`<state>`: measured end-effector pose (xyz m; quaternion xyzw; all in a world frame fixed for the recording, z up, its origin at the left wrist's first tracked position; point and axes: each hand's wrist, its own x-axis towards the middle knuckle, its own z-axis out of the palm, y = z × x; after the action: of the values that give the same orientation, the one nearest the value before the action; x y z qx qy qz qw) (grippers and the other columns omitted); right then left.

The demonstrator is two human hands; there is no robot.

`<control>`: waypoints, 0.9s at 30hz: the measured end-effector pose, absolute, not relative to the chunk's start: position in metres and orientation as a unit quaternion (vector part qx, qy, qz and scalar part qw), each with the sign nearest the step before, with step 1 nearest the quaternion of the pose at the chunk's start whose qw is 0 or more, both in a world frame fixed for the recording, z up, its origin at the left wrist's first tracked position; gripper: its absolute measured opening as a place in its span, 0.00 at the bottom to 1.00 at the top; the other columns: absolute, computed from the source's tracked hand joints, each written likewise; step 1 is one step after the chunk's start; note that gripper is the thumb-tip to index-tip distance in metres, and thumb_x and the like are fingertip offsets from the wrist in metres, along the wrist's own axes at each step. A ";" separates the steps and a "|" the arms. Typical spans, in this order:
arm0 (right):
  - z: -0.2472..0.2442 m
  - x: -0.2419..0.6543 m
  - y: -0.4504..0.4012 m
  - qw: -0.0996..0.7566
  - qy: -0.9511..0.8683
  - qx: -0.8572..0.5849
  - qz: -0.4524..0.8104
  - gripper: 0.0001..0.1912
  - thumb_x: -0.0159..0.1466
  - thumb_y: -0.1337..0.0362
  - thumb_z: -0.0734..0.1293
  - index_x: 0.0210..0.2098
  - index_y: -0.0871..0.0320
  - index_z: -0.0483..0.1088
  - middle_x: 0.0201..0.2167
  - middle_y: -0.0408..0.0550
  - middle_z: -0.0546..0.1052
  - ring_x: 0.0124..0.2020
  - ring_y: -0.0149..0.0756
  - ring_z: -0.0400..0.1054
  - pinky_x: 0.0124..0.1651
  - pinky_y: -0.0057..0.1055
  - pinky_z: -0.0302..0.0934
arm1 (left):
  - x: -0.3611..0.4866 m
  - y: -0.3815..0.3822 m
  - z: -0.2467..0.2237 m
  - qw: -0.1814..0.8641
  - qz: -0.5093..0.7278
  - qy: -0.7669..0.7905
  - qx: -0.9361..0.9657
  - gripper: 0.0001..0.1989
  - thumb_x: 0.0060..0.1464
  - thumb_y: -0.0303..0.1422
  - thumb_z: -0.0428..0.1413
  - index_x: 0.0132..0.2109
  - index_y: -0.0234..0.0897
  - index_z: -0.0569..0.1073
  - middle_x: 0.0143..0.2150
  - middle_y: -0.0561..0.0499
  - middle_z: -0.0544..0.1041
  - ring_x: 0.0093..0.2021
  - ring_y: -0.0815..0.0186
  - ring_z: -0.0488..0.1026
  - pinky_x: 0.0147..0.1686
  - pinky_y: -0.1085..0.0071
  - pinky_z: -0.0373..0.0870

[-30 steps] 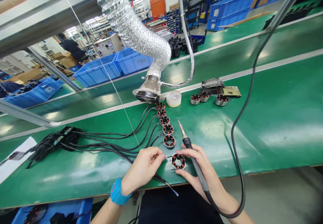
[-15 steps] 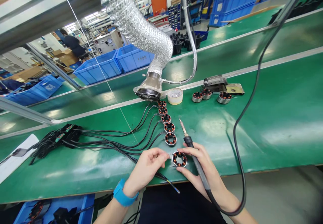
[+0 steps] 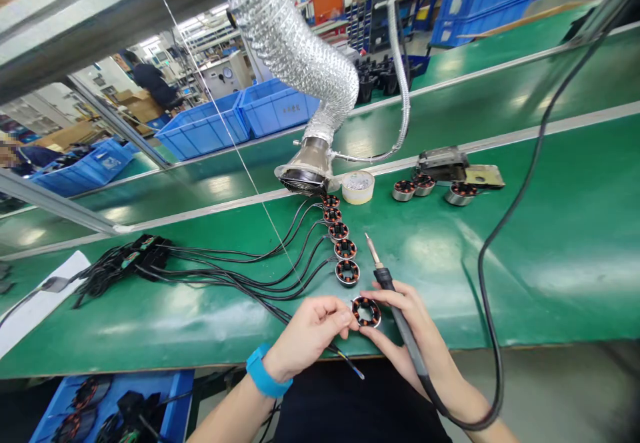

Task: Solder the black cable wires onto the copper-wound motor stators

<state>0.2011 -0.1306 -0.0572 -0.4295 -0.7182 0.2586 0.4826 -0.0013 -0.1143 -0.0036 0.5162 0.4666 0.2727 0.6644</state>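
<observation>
My right hand (image 3: pixel 425 336) holds a soldering iron (image 3: pixel 403 326) between thumb and fingers, its tip pointing up and away over the bench. The fingertips and thumb of the same hand also steady a ring-shaped motor stator (image 3: pixel 376 318) with copper windings, at the bench's near edge. My left hand (image 3: pixel 317 333), with a blue wristband, is closed in a pinch at the stator's left rim; what lies between its fingertips is too small to make out. Below my left hand runs a black cable with a stripped end of coloured wires (image 3: pixel 350 362).
Beyond the held stator, several wired stators (image 3: pixel 347 282) stand in a row, their black cables (image 3: pixel 240 274) running left. A fume duct (image 3: pixel 310 156) hangs above a white round tub (image 3: pixel 358 190). More stators (image 3: pixel 403 194) sit by a metal stand (image 3: pixel 443 163). A blue bin (image 3: pixel 173 396) is lower left.
My left hand has moved right, and its pinched fingertips now meet the stator's left rim. My right hand keeps the iron and stator. The whole view has shifted slightly.
</observation>
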 end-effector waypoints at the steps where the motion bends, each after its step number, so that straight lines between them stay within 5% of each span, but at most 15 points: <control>1: -0.057 0.201 -0.131 0.483 -0.719 -0.429 0.257 0.20 0.69 0.65 0.69 0.58 0.52 0.63 0.56 0.54 0.65 0.59 0.46 0.63 0.59 0.43 0.65 | -0.003 -0.113 -0.003 0.663 0.264 0.469 0.520 0.21 0.60 0.47 0.57 0.35 0.31 0.77 0.26 0.53 0.70 0.23 0.75 0.59 0.27 0.76 0.57; 5: -0.059 0.201 -0.132 0.492 -0.721 -0.421 0.249 0.20 0.69 0.65 0.69 0.58 0.52 0.63 0.54 0.53 0.68 0.60 0.45 0.62 0.59 0.42 0.65 | -0.011 -0.109 -0.003 0.595 0.293 0.504 0.554 0.24 0.64 0.48 0.51 0.36 0.31 0.79 0.25 0.51 0.71 0.25 0.72 0.63 0.28 0.75 0.59; 9: -0.060 0.201 -0.132 0.488 -0.715 -0.434 0.249 0.20 0.68 0.64 0.70 0.58 0.51 0.64 0.55 0.53 0.67 0.59 0.46 0.63 0.59 0.43 0.65 | -0.012 -0.104 0.001 0.492 0.335 0.516 0.615 0.16 0.63 0.43 0.56 0.43 0.33 0.79 0.32 0.49 0.75 0.30 0.69 0.67 0.32 0.73 0.62; 13: -0.059 0.201 -0.131 0.485 -0.717 -0.437 0.243 0.21 0.68 0.64 0.70 0.58 0.51 0.64 0.55 0.53 0.67 0.60 0.47 0.62 0.60 0.44 0.64 | -0.007 -0.102 0.004 0.404 0.317 0.487 0.707 0.11 0.62 0.37 0.57 0.35 0.34 0.78 0.32 0.50 0.73 0.30 0.69 0.64 0.31 0.73 0.59; 18: -0.057 0.201 -0.130 0.490 -0.721 -0.433 0.229 0.21 0.68 0.63 0.71 0.58 0.52 0.64 0.55 0.53 0.68 0.58 0.48 0.64 0.60 0.45 0.64 | 0.001 -0.105 -0.001 0.493 0.314 0.501 0.638 0.14 0.63 0.39 0.56 0.33 0.33 0.75 0.30 0.51 0.71 0.29 0.71 0.64 0.30 0.74 0.61; 21: -0.054 0.201 -0.130 0.492 -0.716 -0.444 0.221 0.21 0.67 0.64 0.71 0.58 0.52 0.65 0.54 0.53 0.69 0.58 0.48 0.65 0.59 0.45 0.65 | -0.006 -0.107 0.004 0.527 0.342 0.504 0.593 0.16 0.65 0.41 0.54 0.40 0.32 0.77 0.38 0.46 0.74 0.36 0.66 0.71 0.35 0.72 0.67; 25: -0.051 0.201 -0.128 0.495 -0.709 -0.454 0.214 0.21 0.67 0.65 0.71 0.58 0.51 0.64 0.51 0.52 0.72 0.58 0.48 0.65 0.60 0.45 0.64 | -0.030 -0.117 0.014 0.490 0.319 0.474 0.658 0.19 0.69 0.38 0.47 0.39 0.33 0.79 0.44 0.40 0.76 0.51 0.58 0.72 0.46 0.67 0.70; 27: -0.051 0.201 -0.128 0.492 -0.709 -0.457 0.213 0.21 0.68 0.64 0.71 0.58 0.52 0.64 0.52 0.52 0.72 0.58 0.48 0.65 0.60 0.45 0.63 | -0.041 -0.128 0.014 0.407 0.291 0.457 0.735 0.19 0.70 0.35 0.44 0.42 0.34 0.79 0.43 0.41 0.77 0.49 0.60 0.73 0.48 0.67 0.70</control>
<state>0.2011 -0.1277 -0.0511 -0.4574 -0.7092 0.2130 0.4924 -0.0406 -0.1277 0.0137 0.7350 0.4573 0.2914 0.4070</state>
